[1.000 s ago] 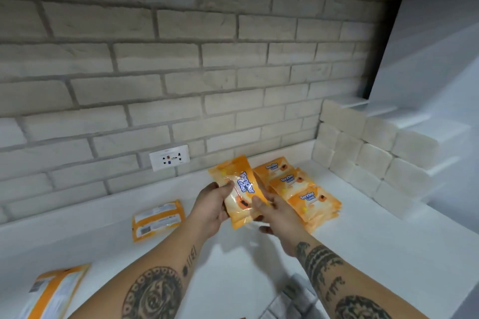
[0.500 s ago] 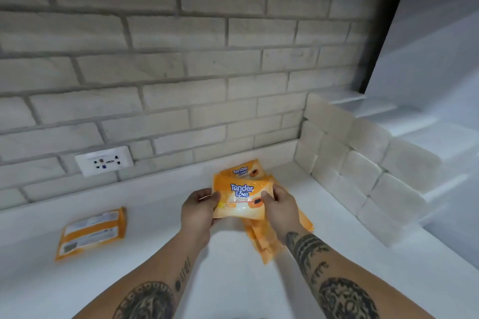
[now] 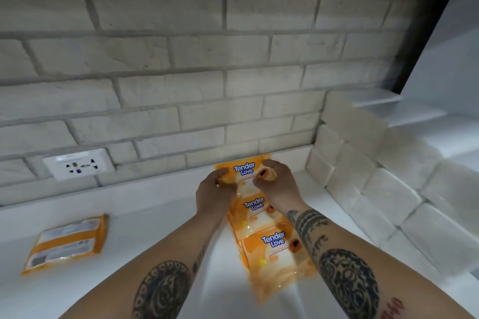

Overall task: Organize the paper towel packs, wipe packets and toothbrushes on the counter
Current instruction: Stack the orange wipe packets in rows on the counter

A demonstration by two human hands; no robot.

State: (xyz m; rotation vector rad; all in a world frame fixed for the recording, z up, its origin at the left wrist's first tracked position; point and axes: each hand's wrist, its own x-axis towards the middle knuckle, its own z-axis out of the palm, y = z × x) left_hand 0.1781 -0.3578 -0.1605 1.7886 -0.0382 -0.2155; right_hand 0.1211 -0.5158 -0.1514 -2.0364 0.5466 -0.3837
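Observation:
An orange "Tender Love" wipe packet [image 3: 245, 171] stands against the low back ledge of the white counter. My left hand [image 3: 213, 195] grips its left edge and my right hand [image 3: 276, 184] grips its right edge. Below it, a row of overlapping orange wipe packets [image 3: 274, 246] runs toward me between my forearms. Another wipe packet [image 3: 68, 243] lies face down at the left. White paper towel packs [image 3: 373, 186] are stacked in stepped rows at the right. No toothbrushes are in view.
A brick wall rises behind the white counter [image 3: 155, 220], with a wall socket [image 3: 77, 164] at the left above the ledge. A white side wall and a dark vertical strip stand at the far right.
Both hands have carried the held packet forward from above the row and set it at the far end against the back ledge. The view has moved closer and lower.

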